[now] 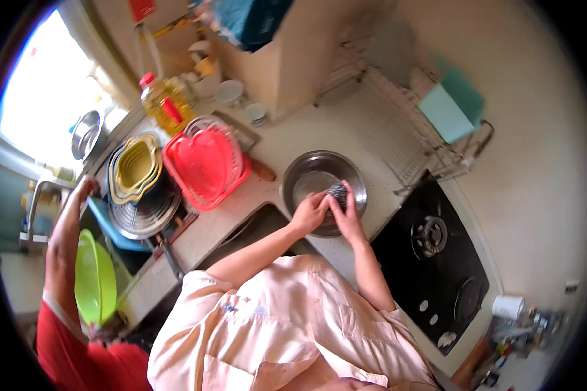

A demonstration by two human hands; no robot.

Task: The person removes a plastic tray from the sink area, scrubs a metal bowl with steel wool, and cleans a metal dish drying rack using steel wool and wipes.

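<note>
A round stainless steel basin [300,171] stands on the counter in front of me. Over its near part, both my hands meet around a dark grey steel wool scrubber [337,192]. My right hand [347,215] grips it, with its fingers pointing up along the right side. My left hand [310,212] comes in from the left, its fingers closed against the scrubber's lower left side. The fingers partly cover the scrubber. Part of the basin's near wall is hidden behind my hands.
To the right are a black gas stove [430,260] and a wire rack [398,137] with a light green container [451,107]. Red baskets [205,159], stacked colanders [137,166] and an oil bottle [163,101] stand left. A co-worker's arm [62,247] reaches beside a green basin [94,280].
</note>
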